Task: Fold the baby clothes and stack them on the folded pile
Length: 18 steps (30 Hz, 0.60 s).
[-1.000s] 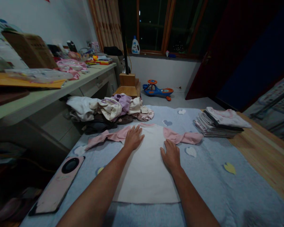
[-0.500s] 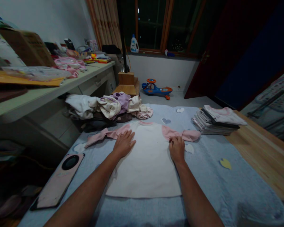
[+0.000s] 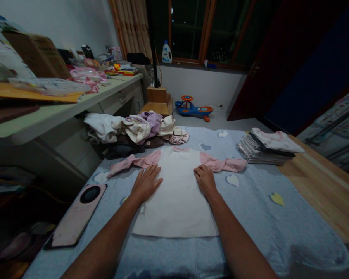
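A white long-sleeved shirt with pink sleeves and a pink neckline lies spread out, its neck pointing away from me. My left hand rests flat on its left side below the pink sleeve, fingers stretched out. On the right side of the body, just below the other sleeve, my right hand has its fingers bent and together against the white cloth. Its fingertips are partly hidden. Both sleeves reach outward, somewhat crumpled.
A blue blanket lies under the shirt. A phone is at the left. Rumpled clothes are heaped behind, and a folded stack stands at the right. A cluttered desk borders the left; a ride-on toy is on the floor.
My right hand has shifted left from beside the right sleeve onto the shirt's body. My left hand has moved slightly left and down. The view has shifted a little.
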Tool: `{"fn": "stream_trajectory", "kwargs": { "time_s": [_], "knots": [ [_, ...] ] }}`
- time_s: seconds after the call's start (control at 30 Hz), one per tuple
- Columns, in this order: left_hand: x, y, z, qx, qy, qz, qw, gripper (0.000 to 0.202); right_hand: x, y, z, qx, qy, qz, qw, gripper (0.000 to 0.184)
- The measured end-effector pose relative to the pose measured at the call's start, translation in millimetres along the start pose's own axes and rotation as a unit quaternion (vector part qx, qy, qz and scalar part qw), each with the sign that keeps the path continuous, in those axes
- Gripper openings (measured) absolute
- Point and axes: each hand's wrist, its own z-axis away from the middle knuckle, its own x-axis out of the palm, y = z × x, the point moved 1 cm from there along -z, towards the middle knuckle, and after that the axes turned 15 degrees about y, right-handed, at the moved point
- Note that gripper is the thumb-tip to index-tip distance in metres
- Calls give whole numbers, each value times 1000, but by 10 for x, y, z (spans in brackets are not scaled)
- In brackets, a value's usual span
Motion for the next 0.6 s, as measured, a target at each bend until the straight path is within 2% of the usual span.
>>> {"fn": "stream_trajectory", "kwargs": {
  "time_s": [0.17,0.37,0.6],
  "knots": [
    [-3,-4,-4,-3,-9,-1,1000,53,26,4,-17,2,16,-12,1000,14],
    [2,-32,-3,-9,5,16,1000,51,-25,134,6,44,94,-92,990,24],
    [13,-76,1,-9,30,43,999,47,-235,535,3,118,187,16,975,30]
  ]
}}
